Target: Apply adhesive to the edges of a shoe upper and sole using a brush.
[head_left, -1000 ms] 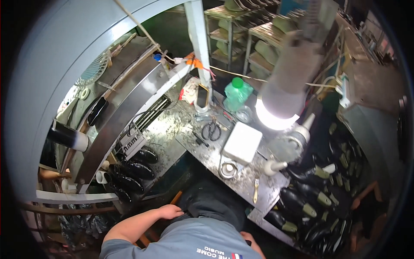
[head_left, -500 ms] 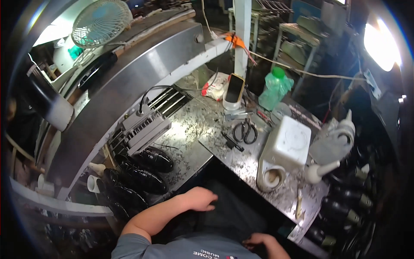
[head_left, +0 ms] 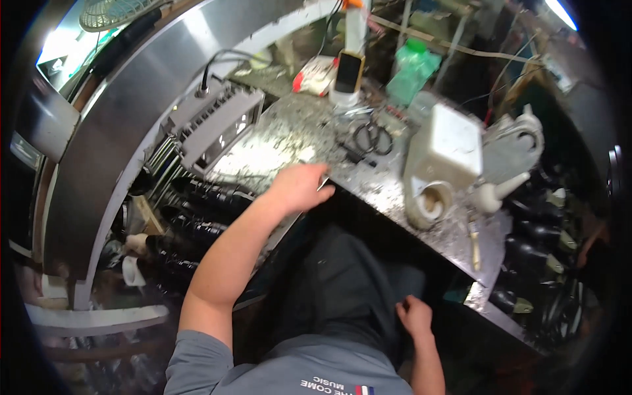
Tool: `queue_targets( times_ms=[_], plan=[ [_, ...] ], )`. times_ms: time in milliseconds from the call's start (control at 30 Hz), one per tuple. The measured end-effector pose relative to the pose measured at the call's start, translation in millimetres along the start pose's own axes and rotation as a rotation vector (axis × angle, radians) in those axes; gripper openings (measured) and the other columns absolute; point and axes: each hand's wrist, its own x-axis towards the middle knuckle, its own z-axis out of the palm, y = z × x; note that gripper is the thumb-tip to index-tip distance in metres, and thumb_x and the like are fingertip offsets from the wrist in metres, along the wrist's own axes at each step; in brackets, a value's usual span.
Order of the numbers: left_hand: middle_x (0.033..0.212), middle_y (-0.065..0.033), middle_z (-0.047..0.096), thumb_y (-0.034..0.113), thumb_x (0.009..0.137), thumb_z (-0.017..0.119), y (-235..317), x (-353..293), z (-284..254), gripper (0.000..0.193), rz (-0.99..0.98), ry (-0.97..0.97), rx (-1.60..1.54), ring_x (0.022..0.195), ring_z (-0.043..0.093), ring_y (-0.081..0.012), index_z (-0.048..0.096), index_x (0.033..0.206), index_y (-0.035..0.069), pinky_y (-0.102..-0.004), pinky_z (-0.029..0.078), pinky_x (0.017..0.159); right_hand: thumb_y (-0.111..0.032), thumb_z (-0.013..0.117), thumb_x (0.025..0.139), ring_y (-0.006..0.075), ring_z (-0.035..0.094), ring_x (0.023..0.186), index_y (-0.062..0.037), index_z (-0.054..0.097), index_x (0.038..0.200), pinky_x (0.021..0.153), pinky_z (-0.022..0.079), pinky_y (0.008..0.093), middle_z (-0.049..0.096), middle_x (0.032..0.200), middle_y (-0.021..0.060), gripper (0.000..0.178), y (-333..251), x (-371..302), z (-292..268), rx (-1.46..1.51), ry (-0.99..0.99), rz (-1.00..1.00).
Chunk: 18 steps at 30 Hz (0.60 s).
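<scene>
My left hand (head_left: 299, 187) is at the inner corner of the metal workbench (head_left: 280, 141), its thumb and fingers closed around the edge. Near it, a grey lamp-like unit with fins (head_left: 214, 122) stands over the bench. Glossy black shoes (head_left: 204, 227) lie to the left of that forearm. My right hand (head_left: 415, 316) hangs beside my right thigh, fingers loosely bent and apart, with nothing visible in it. Black-handled scissors (head_left: 372, 138) rest on the bench beyond my left hand. A white plastic container (head_left: 451, 145) with an open round pot (head_left: 429, 203) stands to the right.
A phone (head_left: 349, 71) stands on a white holder at the back, beside a green-capped bottle (head_left: 413, 69). A brush (head_left: 474, 243) and a white nozzle bottle (head_left: 494, 194) occupy the right side. More black shoes (head_left: 526, 250) line the far right. A curved metal hood (head_left: 131, 92) arches at left.
My left hand has moved forward from over my lap to the bench corner. My right hand has shifted forward and right beside my thigh. The whole view has tilted, bringing my lap into sight.
</scene>
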Motion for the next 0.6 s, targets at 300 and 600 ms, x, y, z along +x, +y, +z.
queue_targets(
  times_ms=[300,600],
  plan=[
    [0.096,-0.0195,0.071,0.036,0.075,0.071,-89.7,89.3,-63.3,0.084,-0.503,0.371,-0.152,0.096,0.068,-0.033,0.037,0.139,-0.006,-0.041,0.053,0.085,-0.02,0.071,0.08,0.0342,0.06,0.062,-0.0055,0.056,0.07,0.057,0.046,0.0426,0.058,0.064,0.0126,0.024,23.0,28.2,27.4,0.037,0.098,0.087],
    [0.083,-0.0097,0.072,0.022,0.083,0.069,-94.8,79.0,-83.2,0.087,-0.61,0.494,-0.372,0.052,0.057,-0.0115,0.019,0.15,-0.005,-0.0263,0.047,0.046,-0.026,0.068,0.084,0.0355,0.062,0.061,-0.006,0.057,0.067,0.056,0.047,0.0434,0.061,0.062,0.0123,0.029,29.7,49.3,21.2,0.012,-0.004,0.077]
  ],
)
